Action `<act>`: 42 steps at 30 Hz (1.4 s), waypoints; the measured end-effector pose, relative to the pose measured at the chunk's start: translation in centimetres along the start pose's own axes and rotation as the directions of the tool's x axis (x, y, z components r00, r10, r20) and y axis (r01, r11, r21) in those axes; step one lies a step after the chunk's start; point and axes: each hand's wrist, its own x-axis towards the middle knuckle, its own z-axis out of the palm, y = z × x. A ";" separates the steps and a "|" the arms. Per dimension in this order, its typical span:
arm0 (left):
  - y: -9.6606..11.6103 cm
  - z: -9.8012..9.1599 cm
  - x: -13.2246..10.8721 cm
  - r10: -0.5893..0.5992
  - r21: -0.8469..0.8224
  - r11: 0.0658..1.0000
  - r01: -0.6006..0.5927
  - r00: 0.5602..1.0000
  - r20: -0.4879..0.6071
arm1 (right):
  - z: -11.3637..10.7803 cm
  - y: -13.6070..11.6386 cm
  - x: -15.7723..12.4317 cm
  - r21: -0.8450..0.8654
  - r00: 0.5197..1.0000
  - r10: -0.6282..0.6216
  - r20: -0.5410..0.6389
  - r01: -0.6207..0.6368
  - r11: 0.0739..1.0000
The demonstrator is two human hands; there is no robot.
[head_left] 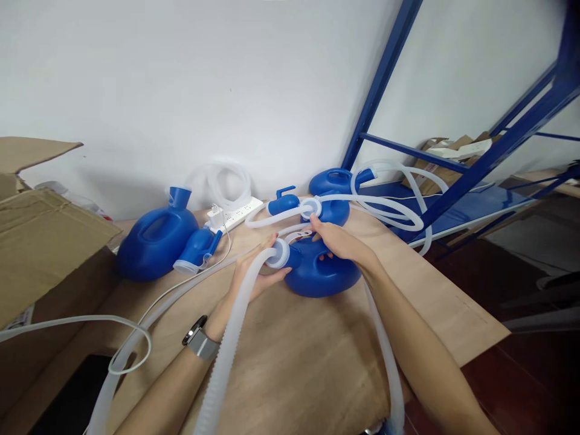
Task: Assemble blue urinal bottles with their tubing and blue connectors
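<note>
A blue plastic bottle [322,273] lies on the wooden table [290,356] in front of me. My left hand [254,272] is closed round the white connector [277,254] where a ribbed translucent hose [226,356] joins the bottle's neck. My right hand [333,238] rests on top of the bottle, fingers curled over its handle. A watch [199,339] is on my left wrist.
A second blue bottle [156,241] with a blue funnel piece [197,249] lies at the left, a third [333,184] behind with coiled hoses [394,205]. A white power strip [235,212] sits by the wall. A cardboard box [40,241] stands left, blue shelving [480,163] right.
</note>
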 end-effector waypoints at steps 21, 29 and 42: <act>4.3 2.7 2.6 -0.324 -0.342 0.905 0.252 0.931 -0.171 | 0.5 -0.3 0.1 -0.134 0.997 -0.036 -0.066 0.027 0.991; 6.6 5.8 2.5 -0.477 -0.305 0.878 0.369 0.731 -0.488 | 1.2 -0.9 -0.1 -0.324 0.987 -0.060 -0.150 0.008 0.946; 5.2 5.3 2.7 -0.436 -0.186 0.898 0.399 0.745 -0.505 | 0.3 -0.8 -0.2 -0.069 0.995 -0.093 0.024 0.094 0.993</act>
